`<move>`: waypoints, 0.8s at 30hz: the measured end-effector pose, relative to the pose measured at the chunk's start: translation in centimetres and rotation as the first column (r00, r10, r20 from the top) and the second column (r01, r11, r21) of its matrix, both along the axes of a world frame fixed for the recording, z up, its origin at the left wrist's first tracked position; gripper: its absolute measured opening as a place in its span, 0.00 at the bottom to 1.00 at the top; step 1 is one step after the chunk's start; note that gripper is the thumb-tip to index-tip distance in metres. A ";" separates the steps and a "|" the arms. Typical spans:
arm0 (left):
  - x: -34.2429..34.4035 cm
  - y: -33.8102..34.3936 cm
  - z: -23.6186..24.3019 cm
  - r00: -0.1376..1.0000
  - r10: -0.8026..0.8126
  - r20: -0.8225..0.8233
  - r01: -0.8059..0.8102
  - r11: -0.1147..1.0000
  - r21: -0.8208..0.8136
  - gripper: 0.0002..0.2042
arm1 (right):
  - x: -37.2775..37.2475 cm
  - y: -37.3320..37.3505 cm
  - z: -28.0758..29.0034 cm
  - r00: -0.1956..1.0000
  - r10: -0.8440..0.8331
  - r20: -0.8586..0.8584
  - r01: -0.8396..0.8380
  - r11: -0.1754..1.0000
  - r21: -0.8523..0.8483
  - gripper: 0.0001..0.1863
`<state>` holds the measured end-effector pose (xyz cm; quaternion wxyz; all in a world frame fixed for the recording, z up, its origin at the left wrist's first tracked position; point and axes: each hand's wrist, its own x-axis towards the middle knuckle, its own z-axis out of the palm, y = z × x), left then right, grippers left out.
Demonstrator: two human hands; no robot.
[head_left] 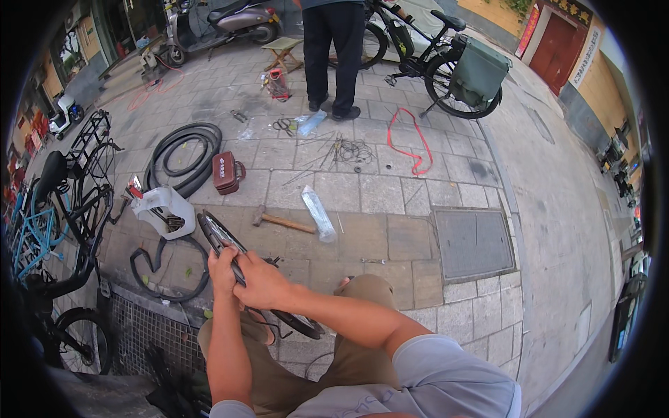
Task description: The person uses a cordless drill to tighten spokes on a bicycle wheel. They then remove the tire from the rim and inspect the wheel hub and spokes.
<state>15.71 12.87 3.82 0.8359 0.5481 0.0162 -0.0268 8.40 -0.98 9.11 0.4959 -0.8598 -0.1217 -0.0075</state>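
Observation:
Between my knees a bicycle wheel (221, 234) with a black tyre stands tilted, one side of it hidden behind my hands and forearm. My left hand (223, 272) is closed round its rim edge. Right beside it, my right hand (262, 280) also grips the tyre, knuckles up; the thumbs' exact hold cannot be made out. Left of the wheel, a black inner tube (201, 287) lies loosely looped on the paving. A cut-open white plastic jug (166, 212) with tools inside stands just beyond. Ahead lie a wooden-handled hammer (287, 223) and a clear plastic sleeve (318, 214).
Coiled black tyres (162, 157) and a dark red case (226, 174) lie farther off, with thin wires (348, 150), a red strap (418, 136) and a small wrench (373, 261). A person (334, 49) stands by an electric bike (435, 66). Parked bicycles (66, 209) line the left.

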 end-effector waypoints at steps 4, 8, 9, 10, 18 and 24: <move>0.1 -0.1 -0.1 1.000 -0.014 -0.008 0.014 1.000 0.008 0.08 | 0.0 -0.1 0.2 1.000 -0.002 -0.020 0.002 1.000 -0.017 0.37; 0.2 -0.1 -0.2 0.999 -0.031 -0.010 0.031 0.999 0.008 0.09 | 0.0 -0.2 0.3 1.000 -0.004 -0.018 0.003 1.000 -0.020 0.37; 0.2 -0.1 -0.3 0.999 -0.034 -0.010 0.034 0.999 0.011 0.09 | -0.1 -0.2 0.3 1.000 -0.005 -0.017 0.004 1.000 -0.020 0.37; 0.3 -0.1 -0.3 0.999 -0.037 -0.010 0.037 0.999 0.013 0.09 | -0.1 -0.2 0.4 1.000 -0.005 -0.015 0.005 1.000 -0.020 0.36; -0.1 0.0 0.6 0.999 -0.047 0.014 0.047 0.999 -0.022 0.09 | -0.1 0.0 0.6 1.000 0.000 -0.005 0.000 0.999 -0.033 0.35; 0.0 0.1 0.4 0.999 -0.046 0.015 0.046 0.998 -0.031 0.08 | -0.1 0.1 0.3 1.000 -0.003 0.010 0.003 0.999 -0.044 0.35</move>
